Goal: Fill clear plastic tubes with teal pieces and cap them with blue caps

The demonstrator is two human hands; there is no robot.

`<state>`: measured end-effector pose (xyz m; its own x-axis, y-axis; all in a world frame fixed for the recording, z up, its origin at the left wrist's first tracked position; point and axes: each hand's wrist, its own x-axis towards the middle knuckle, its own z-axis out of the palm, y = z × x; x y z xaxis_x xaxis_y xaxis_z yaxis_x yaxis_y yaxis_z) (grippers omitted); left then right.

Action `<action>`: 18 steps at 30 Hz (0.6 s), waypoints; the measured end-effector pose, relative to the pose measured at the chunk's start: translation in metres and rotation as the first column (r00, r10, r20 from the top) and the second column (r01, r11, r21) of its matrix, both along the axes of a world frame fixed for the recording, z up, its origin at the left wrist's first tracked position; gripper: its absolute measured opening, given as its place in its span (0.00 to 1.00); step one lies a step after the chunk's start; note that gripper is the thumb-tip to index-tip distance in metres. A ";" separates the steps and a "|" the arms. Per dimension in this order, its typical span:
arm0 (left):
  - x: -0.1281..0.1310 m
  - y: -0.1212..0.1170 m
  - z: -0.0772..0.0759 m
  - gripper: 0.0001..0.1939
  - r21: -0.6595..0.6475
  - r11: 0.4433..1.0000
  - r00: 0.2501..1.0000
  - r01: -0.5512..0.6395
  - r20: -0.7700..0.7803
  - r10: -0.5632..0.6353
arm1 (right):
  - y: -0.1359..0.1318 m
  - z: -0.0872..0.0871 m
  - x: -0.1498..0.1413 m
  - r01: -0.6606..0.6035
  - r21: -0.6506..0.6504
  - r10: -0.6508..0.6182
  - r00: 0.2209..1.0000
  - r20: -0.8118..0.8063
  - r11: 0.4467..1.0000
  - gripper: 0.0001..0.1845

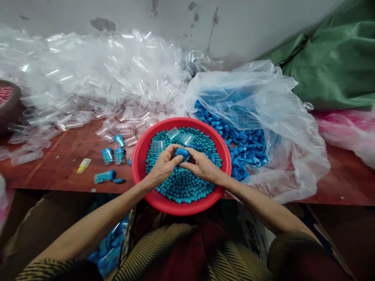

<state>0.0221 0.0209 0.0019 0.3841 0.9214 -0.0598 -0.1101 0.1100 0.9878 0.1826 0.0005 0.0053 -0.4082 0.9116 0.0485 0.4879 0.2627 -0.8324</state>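
Striped clothing point(158, 249) up close, left hand point(164, 166) and right hand point(205, 168) curled nearly closed, fingertips on blue cap point(182, 152) (underside hidden), above red basin point(187, 208) of teal beads point(184, 185).

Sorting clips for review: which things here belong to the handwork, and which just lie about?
Apparently in use: blue cap, in left hand and right hand; red basin; teal beads; clear containers; loose blue caps; bead-filled containers.

Apparently lying about: green tarp; pink plastic; bowl of pink beads; yellow label.
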 end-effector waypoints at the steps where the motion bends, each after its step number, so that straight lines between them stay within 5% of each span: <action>1: 0.001 0.001 0.001 0.13 0.016 1.000 1.000 -0.010 -0.018 0.010 | 0.001 0.004 -0.002 0.016 0.054 -0.021 0.996 0.090 0.998 0.30; 5: 0.007 0.010 0.008 0.16 0.091 0.994 0.997 -0.056 -0.044 0.061 | 0.009 0.020 -0.015 0.034 0.244 -0.114 0.939 0.324 0.969 0.44; 8: 0.008 0.015 0.014 0.15 0.157 0.984 0.993 -0.087 -0.070 0.099 | 0.015 0.030 -0.026 0.021 0.316 -0.154 0.903 0.400 0.948 0.45; 12: -0.012 0.016 0.020 0.12 0.245 0.967 0.957 -0.061 -0.259 0.126 | 0.021 0.029 -0.031 -0.125 0.286 -0.008 0.906 0.424 0.950 0.46; 16: -0.075 0.012 0.026 0.13 0.323 0.944 0.817 -0.071 -0.524 0.241 | 0.022 0.011 -0.014 -0.186 0.164 0.101 0.900 0.424 0.969 0.41; 18: -0.113 0.010 0.028 0.14 0.400 0.913 0.654 -0.079 -0.670 0.350 | 0.022 0.000 0.001 -0.190 0.090 0.128 0.879 0.459 0.978 0.32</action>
<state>-0.0911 0.0304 0.0298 0.1337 0.9883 0.0739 0.6626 -0.1446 0.7349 0.1833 0.0221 0.0056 -0.5532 0.8307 -0.0620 0.7426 0.4581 -0.4885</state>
